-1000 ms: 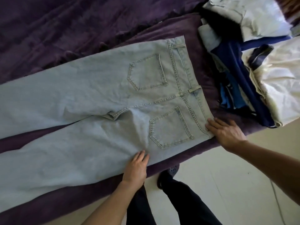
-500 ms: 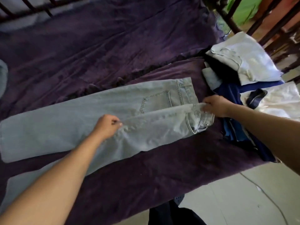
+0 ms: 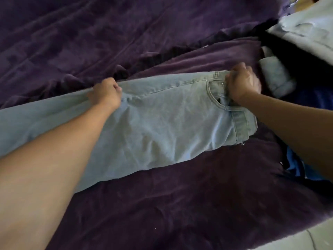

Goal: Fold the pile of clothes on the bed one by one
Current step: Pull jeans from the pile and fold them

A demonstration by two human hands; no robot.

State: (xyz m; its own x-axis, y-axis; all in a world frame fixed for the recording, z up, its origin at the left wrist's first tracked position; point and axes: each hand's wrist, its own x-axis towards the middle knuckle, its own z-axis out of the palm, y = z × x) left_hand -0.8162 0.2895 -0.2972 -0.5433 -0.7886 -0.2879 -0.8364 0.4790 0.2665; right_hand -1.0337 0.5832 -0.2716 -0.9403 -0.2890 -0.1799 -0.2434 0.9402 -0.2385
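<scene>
A dark purple blanket [image 3: 180,204] covers the bed in the lower frame; light blue jeans [image 3: 162,127] lie on it mid-frame, doubled lengthwise, waistband to the right. At their far edge the left hand [image 3: 106,94] grips the fabric with curled fingers, the right hand [image 3: 242,83] clutches the waistband, and the pile of clothes [image 3: 306,33] sits upper right.

Brightness: dim overall, soft daylight, no glare.
Light source: upper right; the pale clothes [image 3: 304,31] and the floor [image 3: 295,239] on that side are brightest.
Shadows: deep in the folds of the purple blanket [image 3: 90,42]; soft under the right arm [image 3: 292,123].
Even tones: jeans [image 3: 162,123] lit flat.
Blur: right hand [image 3: 243,83] smeared; left hand [image 3: 106,94] slightly soft.
Distortion: left forearm [image 3: 45,168] stretched large toward the lower left corner.
</scene>
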